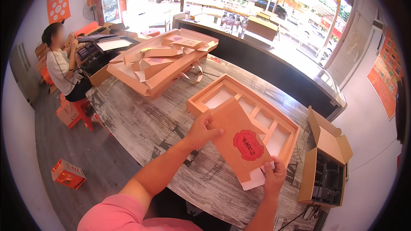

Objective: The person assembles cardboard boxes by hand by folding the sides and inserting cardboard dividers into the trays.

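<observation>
Between my two hands I hold a flat orange-brown cardboard box (229,134) with a red printed seal on its face. My left hand (204,130) grips its upper left edge, the thumb lying on the front. At the lower right corner, my right hand (274,174) pinches the box beside a pale end flap that sticks out. Just beyond, partly covered by the held box, an orange tray with dividers (280,122) lies on the table, white showing in the bottoms of its compartments.
A large open box lid (150,87) heaped with folded cartons lies on the wood-patterned table (141,119). At right stands an open brown box (308,179) with black items inside. A person (62,62) sits at far left. Bottles (233,23) stand on the counter beyond.
</observation>
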`<state>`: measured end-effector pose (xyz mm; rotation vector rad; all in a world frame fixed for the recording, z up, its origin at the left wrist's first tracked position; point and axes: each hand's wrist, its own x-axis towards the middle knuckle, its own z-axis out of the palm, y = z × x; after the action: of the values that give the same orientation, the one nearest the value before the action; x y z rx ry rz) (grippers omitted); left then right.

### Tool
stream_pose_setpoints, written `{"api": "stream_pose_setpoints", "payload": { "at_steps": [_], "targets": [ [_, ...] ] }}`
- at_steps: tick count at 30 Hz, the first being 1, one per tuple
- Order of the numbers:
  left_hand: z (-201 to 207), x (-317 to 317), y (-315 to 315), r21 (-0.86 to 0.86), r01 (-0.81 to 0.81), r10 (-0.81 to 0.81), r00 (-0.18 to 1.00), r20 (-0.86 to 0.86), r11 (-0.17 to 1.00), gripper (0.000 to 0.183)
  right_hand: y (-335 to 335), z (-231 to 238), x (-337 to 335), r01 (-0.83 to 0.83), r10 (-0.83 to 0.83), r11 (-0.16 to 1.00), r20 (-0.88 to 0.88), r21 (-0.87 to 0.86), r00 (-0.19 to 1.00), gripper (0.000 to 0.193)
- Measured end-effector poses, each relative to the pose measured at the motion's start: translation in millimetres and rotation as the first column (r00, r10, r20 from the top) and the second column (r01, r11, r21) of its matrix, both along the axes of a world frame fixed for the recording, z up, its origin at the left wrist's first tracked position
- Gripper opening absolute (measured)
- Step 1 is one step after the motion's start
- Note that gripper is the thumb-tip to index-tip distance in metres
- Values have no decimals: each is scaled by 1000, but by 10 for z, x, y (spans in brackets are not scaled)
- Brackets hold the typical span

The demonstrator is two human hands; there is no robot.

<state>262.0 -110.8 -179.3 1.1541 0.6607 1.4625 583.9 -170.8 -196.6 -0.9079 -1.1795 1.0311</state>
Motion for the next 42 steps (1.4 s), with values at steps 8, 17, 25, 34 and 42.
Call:
{"api": "stream_pose_setpoints", "payload": {
  "at_steps": [8,17,25,34,42],
  "targets": [
    [-157,60,55,-146,175,-124,945,302,974,50,8,-152,-39,-145,150,988,-110,47,983,21],
    [-217,176,-32,-8,-25,24,995,-101,1000,34,-81,57,-300,-102,47,987,389,122,920,19],
    [-153,256,-130,203,-178,229,937,-264,963,28,-127,58,-397,-41,-90,975,561,217,823,19],
    [-96,378,-193,224,150,-36,894,-446,963,22,-38,-136,-301,197,-249,953,223,231,943,21],
    [445,53,-167,137,-146,169,970,-174,980,52,-16,-84,-358,31,-54,972,93,231,994,36]
  ]
}}
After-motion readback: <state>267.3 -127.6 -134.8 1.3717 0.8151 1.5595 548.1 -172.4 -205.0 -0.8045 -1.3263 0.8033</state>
